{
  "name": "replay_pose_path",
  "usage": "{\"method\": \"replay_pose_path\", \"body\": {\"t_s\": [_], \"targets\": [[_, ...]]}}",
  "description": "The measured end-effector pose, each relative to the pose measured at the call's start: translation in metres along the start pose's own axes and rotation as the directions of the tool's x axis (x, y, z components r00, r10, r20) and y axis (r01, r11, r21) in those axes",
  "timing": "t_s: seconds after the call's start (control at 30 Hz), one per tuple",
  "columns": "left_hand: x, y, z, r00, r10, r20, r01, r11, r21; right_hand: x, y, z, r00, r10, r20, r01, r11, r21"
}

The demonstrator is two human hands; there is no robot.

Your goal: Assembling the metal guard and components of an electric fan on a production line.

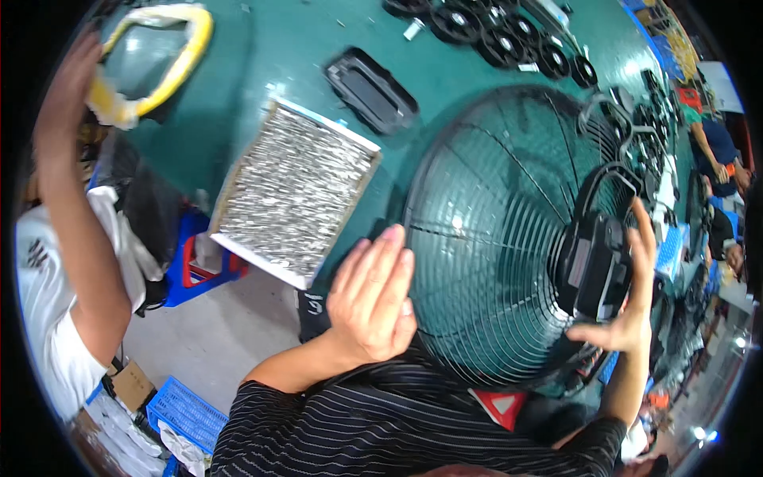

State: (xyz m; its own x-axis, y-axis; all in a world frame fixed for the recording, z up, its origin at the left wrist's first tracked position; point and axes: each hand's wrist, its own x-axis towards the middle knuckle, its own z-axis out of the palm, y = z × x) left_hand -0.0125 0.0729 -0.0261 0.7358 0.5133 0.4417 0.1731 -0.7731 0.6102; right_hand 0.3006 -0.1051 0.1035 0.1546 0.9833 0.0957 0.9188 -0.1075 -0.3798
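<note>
A large round black wire fan guard (493,230) lies before me on the green table, with a black motor housing (592,266) at its hub. My right hand (628,318) curves around the housing, thumb below it and fingers along its right side. My left hand (372,298) is flat with fingers stretched out, near the guard's left rim, and holds nothing. Beside it stands a shallow white-edged box (258,262) full of small silver metal pieces, too fine to name. A black oblong plastic cover (371,90) lies beyond the box.
Several black wheel-like parts (501,46) lie at the far edge. At the left, a co-worker's arm (79,230) reaches toward a yellow ring-shaped piece (191,56). A blue-red stool (187,258) and blue crate (187,413) stand below the table. Other people work far right.
</note>
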Motion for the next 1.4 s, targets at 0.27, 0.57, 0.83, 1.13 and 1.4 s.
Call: {"method": "replay_pose_path", "body": {"t_s": [0.27,0.57,0.83,1.13,1.4], "targets": [[0.004,0.016,-0.027,0.994,-0.111,-0.009,0.109,0.984,-0.143,-0.143,0.028,0.039,0.422,0.772,-0.476,-0.461,0.635,0.620],[0.014,0.045,0.004,0.955,-0.293,-0.040,0.253,0.880,-0.402,-0.176,0.028,0.089,0.445,0.668,-0.597,-0.332,0.742,0.583],[0.010,0.051,0.029,0.937,-0.272,-0.218,0.180,0.913,-0.366,-0.184,0.015,0.108,0.352,0.725,-0.592,-0.359,0.688,0.630],[0.020,0.038,0.033,0.934,-0.278,-0.225,0.176,0.905,-0.388,-0.177,-0.009,0.108,0.277,0.781,-0.559,-0.308,0.623,0.719],[0.076,-0.014,0.019,0.945,-0.320,0.068,0.285,0.703,-0.652,-0.184,-0.088,0.120,0.387,0.733,-0.560,-0.368,0.679,0.635]]}}
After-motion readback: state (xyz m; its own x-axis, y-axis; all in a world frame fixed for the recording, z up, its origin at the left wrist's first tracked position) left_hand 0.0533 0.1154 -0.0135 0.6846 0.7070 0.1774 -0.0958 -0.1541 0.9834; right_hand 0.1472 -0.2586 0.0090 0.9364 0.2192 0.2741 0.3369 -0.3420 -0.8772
